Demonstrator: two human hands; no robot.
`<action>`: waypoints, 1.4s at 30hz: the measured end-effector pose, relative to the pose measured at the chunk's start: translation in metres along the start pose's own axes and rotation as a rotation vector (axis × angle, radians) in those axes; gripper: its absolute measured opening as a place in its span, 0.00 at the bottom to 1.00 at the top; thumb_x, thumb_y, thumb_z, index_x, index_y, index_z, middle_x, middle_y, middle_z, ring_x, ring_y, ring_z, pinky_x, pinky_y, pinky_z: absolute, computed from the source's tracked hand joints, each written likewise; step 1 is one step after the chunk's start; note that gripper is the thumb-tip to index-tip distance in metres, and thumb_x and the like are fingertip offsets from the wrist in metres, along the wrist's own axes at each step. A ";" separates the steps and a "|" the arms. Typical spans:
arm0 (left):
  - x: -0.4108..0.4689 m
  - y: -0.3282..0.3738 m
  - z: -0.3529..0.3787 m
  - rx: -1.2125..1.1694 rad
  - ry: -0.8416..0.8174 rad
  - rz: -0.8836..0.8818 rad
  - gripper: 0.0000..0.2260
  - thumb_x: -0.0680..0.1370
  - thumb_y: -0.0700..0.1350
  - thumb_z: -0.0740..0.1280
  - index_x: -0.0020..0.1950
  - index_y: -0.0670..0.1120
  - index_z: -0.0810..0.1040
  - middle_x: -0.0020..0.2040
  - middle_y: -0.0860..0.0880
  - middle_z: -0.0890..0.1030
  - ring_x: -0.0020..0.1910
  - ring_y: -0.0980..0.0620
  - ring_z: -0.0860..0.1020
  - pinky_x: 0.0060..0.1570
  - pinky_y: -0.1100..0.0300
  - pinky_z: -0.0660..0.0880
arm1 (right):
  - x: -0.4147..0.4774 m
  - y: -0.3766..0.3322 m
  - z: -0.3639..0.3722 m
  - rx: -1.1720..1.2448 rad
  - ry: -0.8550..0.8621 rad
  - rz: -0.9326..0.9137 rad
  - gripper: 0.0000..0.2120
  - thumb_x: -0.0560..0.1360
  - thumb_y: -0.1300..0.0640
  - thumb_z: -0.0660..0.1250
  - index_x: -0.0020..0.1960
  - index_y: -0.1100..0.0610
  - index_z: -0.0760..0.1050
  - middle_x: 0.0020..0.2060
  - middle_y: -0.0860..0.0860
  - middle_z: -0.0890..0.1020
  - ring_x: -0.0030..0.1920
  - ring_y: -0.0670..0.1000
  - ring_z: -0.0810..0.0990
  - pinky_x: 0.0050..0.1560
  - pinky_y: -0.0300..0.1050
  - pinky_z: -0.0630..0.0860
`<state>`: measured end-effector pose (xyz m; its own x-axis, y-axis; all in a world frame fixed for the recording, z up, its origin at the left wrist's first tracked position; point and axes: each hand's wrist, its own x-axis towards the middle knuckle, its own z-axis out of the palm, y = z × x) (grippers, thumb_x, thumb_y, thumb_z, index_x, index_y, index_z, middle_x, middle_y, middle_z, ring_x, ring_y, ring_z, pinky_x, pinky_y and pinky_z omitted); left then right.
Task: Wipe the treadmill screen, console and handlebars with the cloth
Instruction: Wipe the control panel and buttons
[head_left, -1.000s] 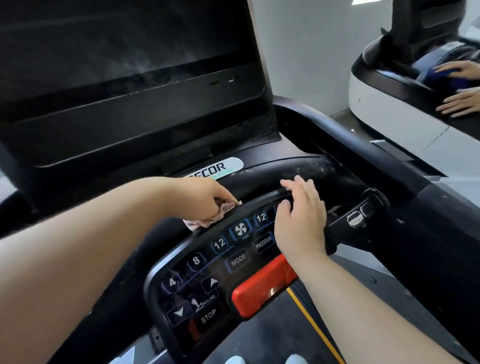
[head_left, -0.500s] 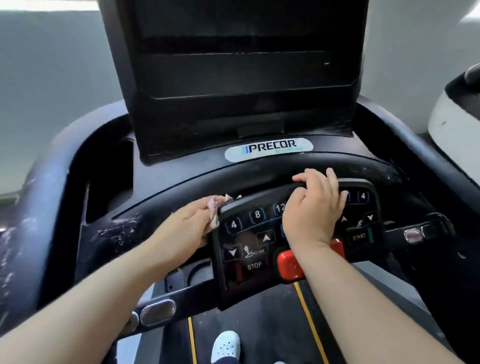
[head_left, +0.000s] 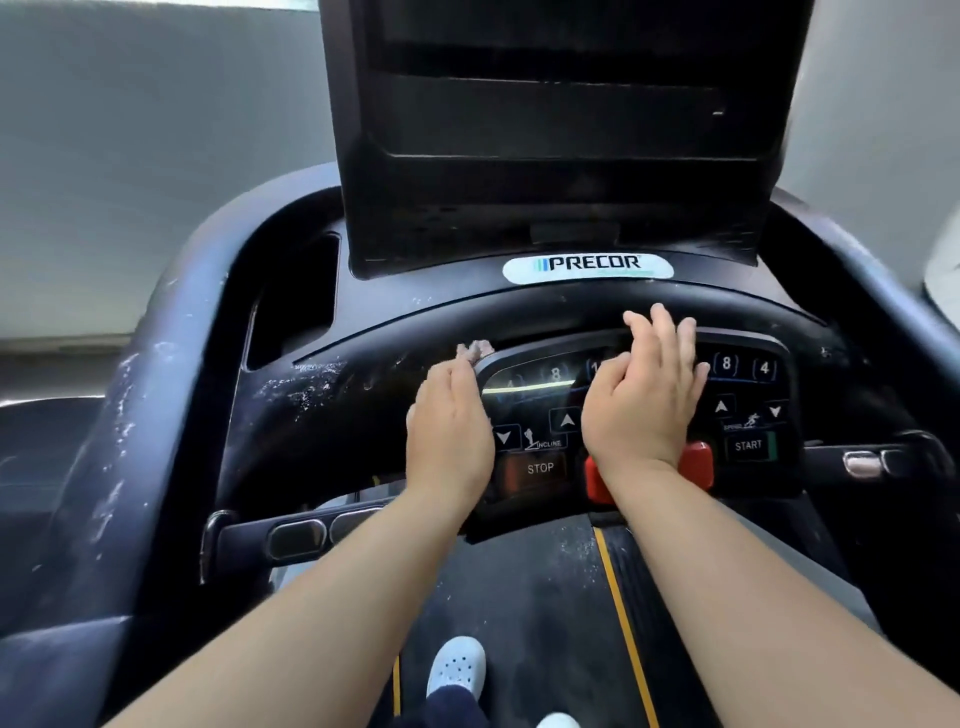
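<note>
The black button console (head_left: 748, 415) of the treadmill sits in the middle, with numbered keys, STOP and START. My left hand (head_left: 449, 431) lies against its left edge and holds a small pinkish cloth (head_left: 475, 351), which peeks out past the fingertips. My right hand (head_left: 641, 395) rests flat on the console's middle, fingers straight and reaching over its top rim. Above stands the dark screen (head_left: 561, 119). The curved black handlebar (head_left: 332, 384) behind the console shows white dusty smears on its left part.
A red safety clip (head_left: 693, 465) sits under my right wrist. Metal grip sensors (head_left: 296, 538) lie on the lower bars, left and right. The dusty left side rail (head_left: 130, 441) curves down. The belt (head_left: 545, 623) and my white shoe (head_left: 457, 665) are below.
The view has swung left and centred on the console. My left hand with the cloth slid from the console's top edge round to its left side. My right hand stayed on the console.
</note>
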<state>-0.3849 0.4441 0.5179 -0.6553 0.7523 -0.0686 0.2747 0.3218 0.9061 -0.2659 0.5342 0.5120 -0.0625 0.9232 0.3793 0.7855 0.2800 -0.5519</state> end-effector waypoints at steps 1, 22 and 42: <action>-0.003 -0.004 -0.002 0.016 -0.003 -0.033 0.21 0.81 0.56 0.44 0.62 0.54 0.74 0.57 0.55 0.77 0.58 0.48 0.74 0.63 0.47 0.68 | -0.001 0.000 0.001 -0.011 0.006 -0.002 0.20 0.78 0.61 0.53 0.69 0.54 0.69 0.75 0.49 0.63 0.77 0.53 0.50 0.76 0.57 0.44; -0.027 0.001 -0.024 -0.601 0.012 -0.239 0.20 0.82 0.51 0.56 0.39 0.45 0.83 0.29 0.33 0.71 0.25 0.41 0.72 0.24 0.57 0.71 | -0.002 -0.001 0.006 -0.074 0.087 -0.014 0.22 0.76 0.59 0.50 0.68 0.55 0.70 0.73 0.50 0.66 0.77 0.54 0.53 0.76 0.56 0.46; -0.069 -0.065 0.011 0.367 0.003 0.611 0.25 0.81 0.40 0.57 0.78 0.45 0.57 0.79 0.42 0.51 0.78 0.43 0.53 0.73 0.47 0.58 | -0.002 0.002 0.006 -0.090 0.067 -0.040 0.22 0.77 0.57 0.50 0.69 0.53 0.69 0.73 0.49 0.66 0.77 0.53 0.54 0.76 0.56 0.46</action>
<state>-0.3497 0.3780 0.4592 -0.3097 0.8586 0.4085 0.8125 0.0159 0.5828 -0.2676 0.5344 0.5055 -0.0565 0.8912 0.4501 0.8352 0.2892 -0.4678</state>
